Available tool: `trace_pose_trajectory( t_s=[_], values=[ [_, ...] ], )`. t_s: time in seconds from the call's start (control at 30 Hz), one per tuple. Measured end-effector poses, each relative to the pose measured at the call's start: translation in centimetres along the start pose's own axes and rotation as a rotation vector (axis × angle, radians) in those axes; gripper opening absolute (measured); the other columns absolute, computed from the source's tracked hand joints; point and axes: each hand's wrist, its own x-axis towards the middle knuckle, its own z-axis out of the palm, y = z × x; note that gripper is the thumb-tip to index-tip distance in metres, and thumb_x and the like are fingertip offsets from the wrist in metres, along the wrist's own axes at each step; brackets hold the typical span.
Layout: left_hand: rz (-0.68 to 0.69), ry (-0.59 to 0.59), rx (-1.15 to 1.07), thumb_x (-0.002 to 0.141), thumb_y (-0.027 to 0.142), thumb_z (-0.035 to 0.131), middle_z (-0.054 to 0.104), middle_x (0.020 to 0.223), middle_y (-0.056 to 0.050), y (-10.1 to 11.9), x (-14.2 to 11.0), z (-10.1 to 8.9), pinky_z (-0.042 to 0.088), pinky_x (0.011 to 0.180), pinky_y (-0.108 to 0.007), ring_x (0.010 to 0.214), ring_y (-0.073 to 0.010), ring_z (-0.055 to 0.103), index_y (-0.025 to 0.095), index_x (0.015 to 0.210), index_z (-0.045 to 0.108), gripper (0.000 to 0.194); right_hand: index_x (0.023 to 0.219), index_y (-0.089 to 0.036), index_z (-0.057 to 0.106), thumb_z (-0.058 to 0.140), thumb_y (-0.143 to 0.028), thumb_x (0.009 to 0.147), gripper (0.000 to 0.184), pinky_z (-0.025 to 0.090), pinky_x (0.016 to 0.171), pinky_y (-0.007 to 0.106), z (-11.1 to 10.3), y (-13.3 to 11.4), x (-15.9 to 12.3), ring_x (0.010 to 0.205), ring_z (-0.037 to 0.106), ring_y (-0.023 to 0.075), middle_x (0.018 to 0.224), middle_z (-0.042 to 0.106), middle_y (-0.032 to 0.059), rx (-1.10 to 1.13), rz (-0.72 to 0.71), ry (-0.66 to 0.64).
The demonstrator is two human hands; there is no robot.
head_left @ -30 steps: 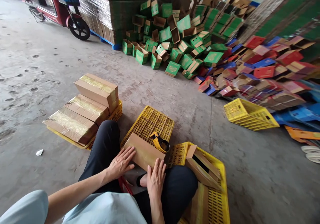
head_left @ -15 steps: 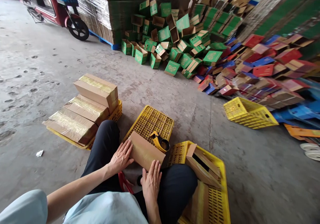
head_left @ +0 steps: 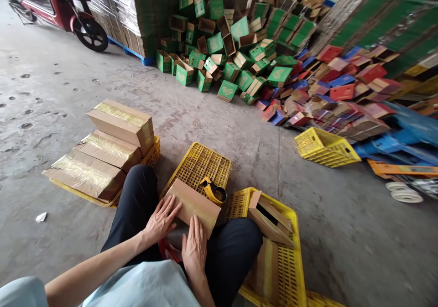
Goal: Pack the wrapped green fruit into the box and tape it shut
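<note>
A closed brown cardboard box [head_left: 195, 204] lies across my lap, resting on an upturned yellow crate [head_left: 200, 165]. My left hand [head_left: 160, 220] lies flat with fingers spread against the box's left end. My right hand [head_left: 194, 247] presses flat, fingers together, on the box's near edge. A yellow tape dispenser [head_left: 212, 190] sits on the crate just behind the box, untouched by either hand.
Taped brown boxes [head_left: 102, 149] are stacked on a yellow crate at my left. A yellow crate [head_left: 284, 261] at my right holds an open carton [head_left: 268, 218]. Green boxes [head_left: 232, 56] and red and blue boxes [head_left: 335, 97] are heaped beyond. Another yellow crate [head_left: 325, 146] lies tipped; a scooter [head_left: 51, 10] stands far left.
My right hand has slid left and nearer along the box's edge. The box has tilted slightly, and my head has turned a little to the right.
</note>
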Motion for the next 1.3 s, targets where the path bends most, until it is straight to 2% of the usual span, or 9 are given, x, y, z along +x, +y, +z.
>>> trace_pose_trajectory(
  t_s=[0.13, 0.37, 0.7, 0.8, 0.9, 1.0, 1.07, 1.2, 1.3],
  values=[
    [0.000, -0.004, -0.019, 0.095, 0.041, 0.061, 0.015, 0.174, -0.018, -0.1, 0.1, -0.1, 0.024, 0.127, -0.057, 0.160, -0.0391, 0.018, 0.019, 0.167, 0.026, 0.083, 0.159, -0.021, 0.046, 0.037, -0.042, 0.108, 0.055, 0.043, 0.117, 0.049, -1.6, 1.0, -0.3, 0.137, 0.055, 0.0329, 0.150, 0.059, 0.0143, -0.006, 0.004, 0.024],
    [0.010, 0.042, 0.045, 0.089, 0.031, 0.063, 0.015, 0.174, -0.018, -0.3, 0.2, 0.0, 0.029, 0.126, -0.054, 0.160, -0.0365, 0.019, 0.015, 0.168, 0.017, 0.092, 0.151, -0.026, 0.055, 0.044, -0.039, 0.108, 0.046, 0.054, 0.093, 0.044, -3.8, 0.3, 3.6, 0.104, 0.066, 0.0290, 0.121, 0.067, 0.0136, -0.199, -0.014, -0.011],
    [-0.029, -0.005, 0.079, 0.089, 0.033, 0.065, 0.015, 0.173, -0.019, 0.2, 0.2, -0.3, 0.027, 0.127, -0.056, 0.161, -0.0364, 0.014, 0.014, 0.167, 0.019, 0.093, 0.146, -0.024, 0.059, 0.040, -0.036, 0.109, 0.043, 0.053, 0.097, 0.042, -4.0, 2.7, 1.1, 0.117, 0.065, 0.0295, 0.133, 0.069, 0.0132, -0.201, -0.137, 0.036],
    [-0.055, -0.031, 0.094, 0.089, 0.034, 0.066, 0.013, 0.172, -0.023, 1.7, 0.1, 0.3, 0.027, 0.126, -0.060, 0.161, -0.0398, 0.010, 0.010, 0.166, 0.022, 0.092, 0.145, -0.022, 0.059, 0.040, -0.037, 0.109, 0.043, 0.054, 0.100, 0.043, -3.4, 2.7, 1.0, 0.119, 0.064, 0.0295, 0.133, 0.068, 0.0136, -0.152, -0.122, 0.070],
    [-0.045, -0.044, 0.100, 0.092, 0.033, 0.063, 0.014, 0.171, -0.026, 4.8, -0.2, 1.7, 0.026, 0.125, -0.064, 0.160, -0.0440, 0.010, 0.008, 0.164, 0.027, 0.084, 0.146, -0.022, 0.057, 0.041, -0.037, 0.109, 0.043, 0.054, 0.103, 0.044, -2.8, 2.8, 1.1, 0.120, 0.063, 0.0294, 0.135, 0.065, 0.0139, -0.093, -0.118, 0.112],
    [0.104, -0.051, 0.078, 0.097, 0.028, 0.057, 0.021, 0.172, -0.022, 7.6, -0.5, 3.0, 0.027, 0.124, -0.064, 0.159, -0.0441, 0.015, 0.015, 0.164, 0.034, 0.071, 0.151, -0.024, 0.052, 0.040, -0.031, 0.108, 0.045, 0.055, 0.104, 0.045, -2.4, 3.1, 0.9, 0.123, 0.061, 0.0293, 0.139, 0.062, 0.0131, -0.044, -0.133, 0.122],
    [0.167, -0.070, 0.050, 0.097, 0.029, 0.058, 0.024, 0.172, -0.018, 8.1, -0.4, 3.1, 0.026, 0.125, -0.063, 0.159, -0.0418, 0.019, 0.020, 0.164, 0.034, 0.072, 0.154, -0.026, 0.048, 0.038, -0.028, 0.108, 0.047, 0.055, 0.105, 0.045, -2.3, 3.2, 0.7, 0.125, 0.059, 0.0291, 0.142, 0.061, 0.0121, -0.014, -0.131, 0.110],
    [0.204, -0.152, -0.024, 0.095, 0.043, 0.065, 0.034, 0.170, -0.011, 5.4, 0.4, 1.3, 0.021, 0.128, -0.061, 0.156, -0.0338, 0.031, 0.026, 0.166, 0.029, 0.081, 0.158, -0.027, 0.042, 0.039, -0.029, 0.108, 0.050, 0.055, 0.104, 0.047, -2.0, 3.2, 0.5, 0.127, 0.059, 0.0309, 0.146, 0.058, 0.0123, -0.004, -0.092, 0.100],
    [0.108, -0.061, -0.013, 0.101, 0.050, 0.057, 0.041, 0.166, -0.011, 2.2, 1.0, -0.8, 0.022, 0.129, -0.057, 0.153, -0.0307, 0.038, 0.024, 0.163, 0.036, 0.071, 0.157, -0.026, 0.043, 0.040, -0.034, 0.108, 0.050, 0.056, 0.103, 0.048, -1.8, 2.9, 0.6, 0.125, 0.060, 0.0325, 0.144, 0.059, 0.0141, -0.024, -0.076, 0.120]
  ],
)
